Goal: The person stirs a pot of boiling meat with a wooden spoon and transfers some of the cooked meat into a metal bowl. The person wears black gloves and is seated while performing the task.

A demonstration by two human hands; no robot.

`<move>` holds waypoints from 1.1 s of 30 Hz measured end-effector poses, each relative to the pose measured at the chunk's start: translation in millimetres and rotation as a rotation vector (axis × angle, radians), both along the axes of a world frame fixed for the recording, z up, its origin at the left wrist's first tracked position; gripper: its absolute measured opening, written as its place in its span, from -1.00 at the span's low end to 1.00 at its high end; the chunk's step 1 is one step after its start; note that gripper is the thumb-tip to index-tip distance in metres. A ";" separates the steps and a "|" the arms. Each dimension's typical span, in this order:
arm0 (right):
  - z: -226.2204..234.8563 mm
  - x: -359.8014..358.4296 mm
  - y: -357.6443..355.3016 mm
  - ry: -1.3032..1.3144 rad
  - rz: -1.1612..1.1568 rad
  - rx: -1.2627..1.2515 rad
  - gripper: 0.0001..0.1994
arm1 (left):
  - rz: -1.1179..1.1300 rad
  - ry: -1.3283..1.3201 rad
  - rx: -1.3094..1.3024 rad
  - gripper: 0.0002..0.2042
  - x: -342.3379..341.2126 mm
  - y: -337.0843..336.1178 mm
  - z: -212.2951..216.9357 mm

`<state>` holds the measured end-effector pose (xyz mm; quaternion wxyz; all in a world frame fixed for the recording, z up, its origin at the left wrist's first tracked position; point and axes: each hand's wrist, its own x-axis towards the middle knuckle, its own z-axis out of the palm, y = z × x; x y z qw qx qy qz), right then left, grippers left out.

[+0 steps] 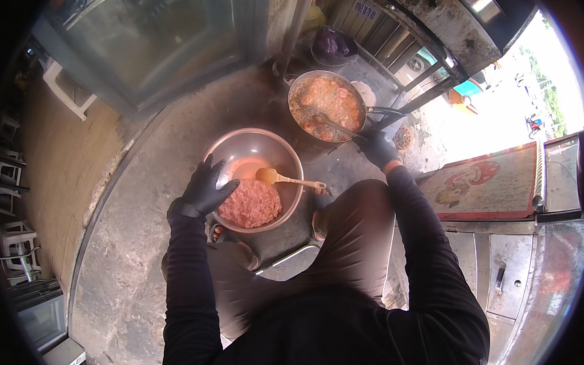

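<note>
My right hand (376, 148), in a black glove, is closed around the handle of a long-handled metal spoon (339, 127). The spoon's head dips into a frying pan (292, 112) of bubbling oil with several browned pieces (346, 102) in it. My left hand (207, 187), also black-gloved, has its fingers spread at the left rim of a large metal bowl (295, 158), with the thumb by the meat. Raw pink minced meat (251, 204) is heaped in the near part of this bowl. A yellowish ladle (266, 176) rests against the meat, its handle lying across the right rim.
The pan's own handle (387, 111) points right. Behind the pan stands a bucket with a dark purple bag (334, 43). A glass-panelled cabinet (165, 45) is at the far left, and a metal cart (501, 265) at the right. White plastic stools (17, 247) line the left side.
</note>
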<state>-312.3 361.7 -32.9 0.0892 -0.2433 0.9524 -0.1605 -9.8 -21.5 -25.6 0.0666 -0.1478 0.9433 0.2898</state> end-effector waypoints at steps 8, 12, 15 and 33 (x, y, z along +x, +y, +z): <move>3.1 -17.0 -2.1 -0.222 0.101 -0.086 -0.61 | -0.009 0.037 -0.016 -0.27 2.4 -0.6 -2.3; -3.1 -38.1 2.1 -0.477 -0.075 -0.060 -0.62 | 0.007 -0.031 0.000 -0.25 -0.8 0.6 3.2; -8.3 -38.5 3.5 -0.453 0.133 -0.049 -0.59 | 0.020 -0.057 0.023 -0.23 -2.2 1.7 6.8; -40.2 -56.6 -49.6 -0.120 0.447 0.173 -0.71 | 0.000 0.009 0.017 -0.25 -1.4 -1.6 -0.3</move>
